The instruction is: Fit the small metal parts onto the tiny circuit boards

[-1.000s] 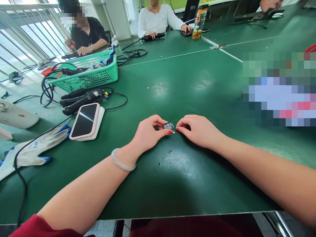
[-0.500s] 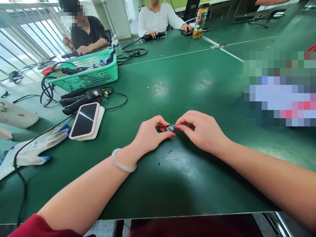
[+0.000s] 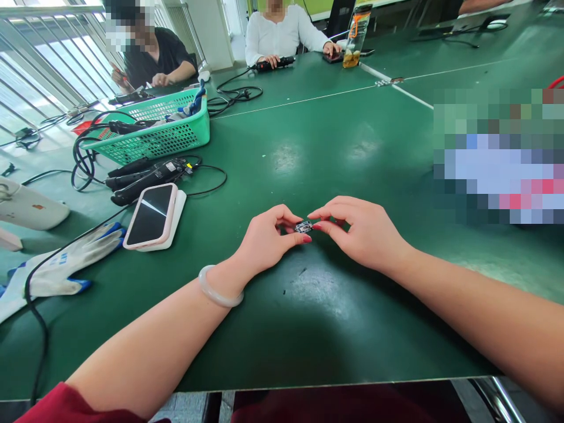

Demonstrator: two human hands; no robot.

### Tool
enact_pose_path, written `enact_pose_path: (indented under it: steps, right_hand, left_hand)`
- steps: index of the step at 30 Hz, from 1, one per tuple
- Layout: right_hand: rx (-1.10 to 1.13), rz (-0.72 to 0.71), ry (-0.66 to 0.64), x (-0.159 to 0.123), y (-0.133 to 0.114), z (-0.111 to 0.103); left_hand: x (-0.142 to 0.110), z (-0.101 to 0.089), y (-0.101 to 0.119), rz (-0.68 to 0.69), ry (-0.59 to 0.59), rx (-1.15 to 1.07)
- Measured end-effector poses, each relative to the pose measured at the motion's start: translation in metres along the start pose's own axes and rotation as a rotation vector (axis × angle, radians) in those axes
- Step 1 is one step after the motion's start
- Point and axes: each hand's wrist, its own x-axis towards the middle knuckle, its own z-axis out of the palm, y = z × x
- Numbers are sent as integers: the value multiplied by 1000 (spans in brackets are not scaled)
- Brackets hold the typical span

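A tiny dark circuit board (image 3: 304, 226) with pale markings is pinched between both of my hands just above the green table (image 3: 317, 147). My left hand (image 3: 267, 238), with a pale bangle at the wrist, grips its left end between thumb and curled fingers. My right hand (image 3: 359, 232) holds the right end with thumb and forefinger, the other fingers bent. The board lies nearly flat and is partly hidden by my fingertips.
To the left lie a phone (image 3: 150, 214) on a white pad, black handheld tools (image 3: 145, 176) with cables, a green basket (image 3: 154, 132) and a work glove (image 3: 66, 264). Two people sit at the far side. A drink bottle (image 3: 355, 38) stands far back.
The small board has tipped from facing up to lying nearly flat. My right hand rose slightly and its fingers shifted along the board. My left hand stayed almost still.
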Motion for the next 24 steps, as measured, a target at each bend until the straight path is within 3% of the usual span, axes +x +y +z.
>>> enact_pose_path:
  steps: [5, 12, 15, 18, 21, 23, 24]
  right_hand:
    - [-50, 44, -98, 1, 2, 0]
    - [-132, -3, -109, 3, 0, 10]
    - [-83, -4, -121, 3, 1, 10]
    - [-27, 32, -77, 4, 4, 5]
    - [0, 77, -44, 4, 9, -1]
    - [6, 110, -45, 4, 13, -3]
    - [6, 125, -51, 5, 15, -4]
  left_hand:
    - [1, 0, -2, -1, -9, -106]
    - [2, 3, -1, -68, -64, -288]
    - [2, -1, 0, -67, -45, -253]
    - [2, -17, 1, -12, 108, 46]
    - [2, -47, 1, 11, 325, 655]
    - [3, -67, 1, -75, 409, 1033]
    - [3, -76, 1, -155, 391, 1166]
